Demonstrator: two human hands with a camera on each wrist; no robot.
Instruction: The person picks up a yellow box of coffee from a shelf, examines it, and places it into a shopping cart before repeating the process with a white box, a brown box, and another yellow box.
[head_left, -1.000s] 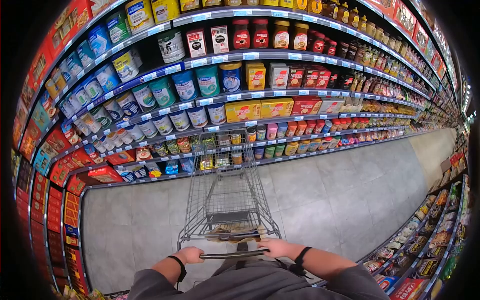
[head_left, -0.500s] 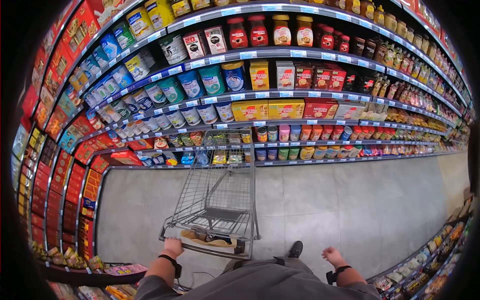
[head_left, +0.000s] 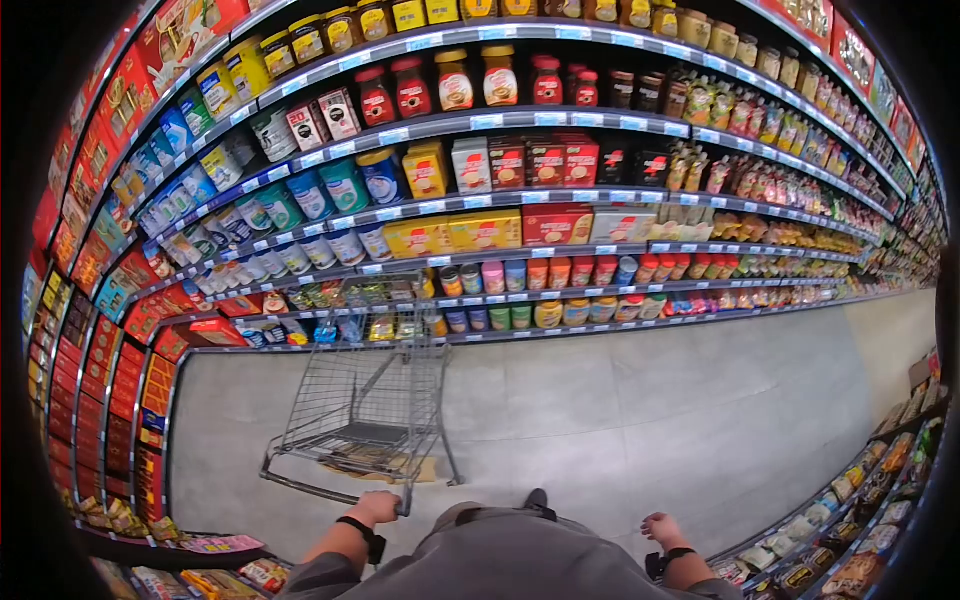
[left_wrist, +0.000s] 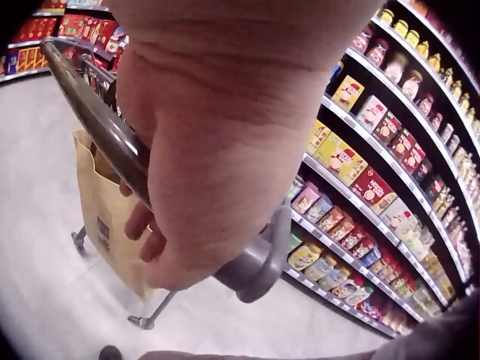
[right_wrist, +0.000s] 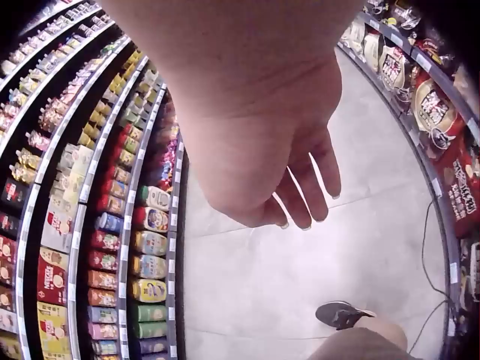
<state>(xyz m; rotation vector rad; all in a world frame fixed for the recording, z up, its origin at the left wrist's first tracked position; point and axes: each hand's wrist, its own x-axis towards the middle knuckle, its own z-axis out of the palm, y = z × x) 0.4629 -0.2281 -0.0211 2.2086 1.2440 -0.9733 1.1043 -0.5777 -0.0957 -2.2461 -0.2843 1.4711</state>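
Note:
My left hand (head_left: 379,506) grips the right end of the shopping cart's handle (left_wrist: 105,131), its fingers curled round the bar in the left wrist view. The grey wire shopping cart (head_left: 375,400) stands ahead and to the left, its front end close to the shelves. A brown paper bag (left_wrist: 109,217) is low on the cart, under the basket. At my right side, away from the cart, my right hand (right_wrist: 277,165) hangs over the floor with loosely extended fingers and nothing in it.
Long shelves (head_left: 560,118) of coffee boxes, jars and cans curve across the front. Red gift boxes (head_left: 110,370) fill the left side. Packaged goods line another shelf (head_left: 860,500) at the right. Grey tiled floor (head_left: 640,410) lies between, with a dark shoe (right_wrist: 341,313) on it.
My right hand has let go of the cart handle and moved out to the right. The cart has shifted and turned leftward in view; my left hand now holds the handle's right end.

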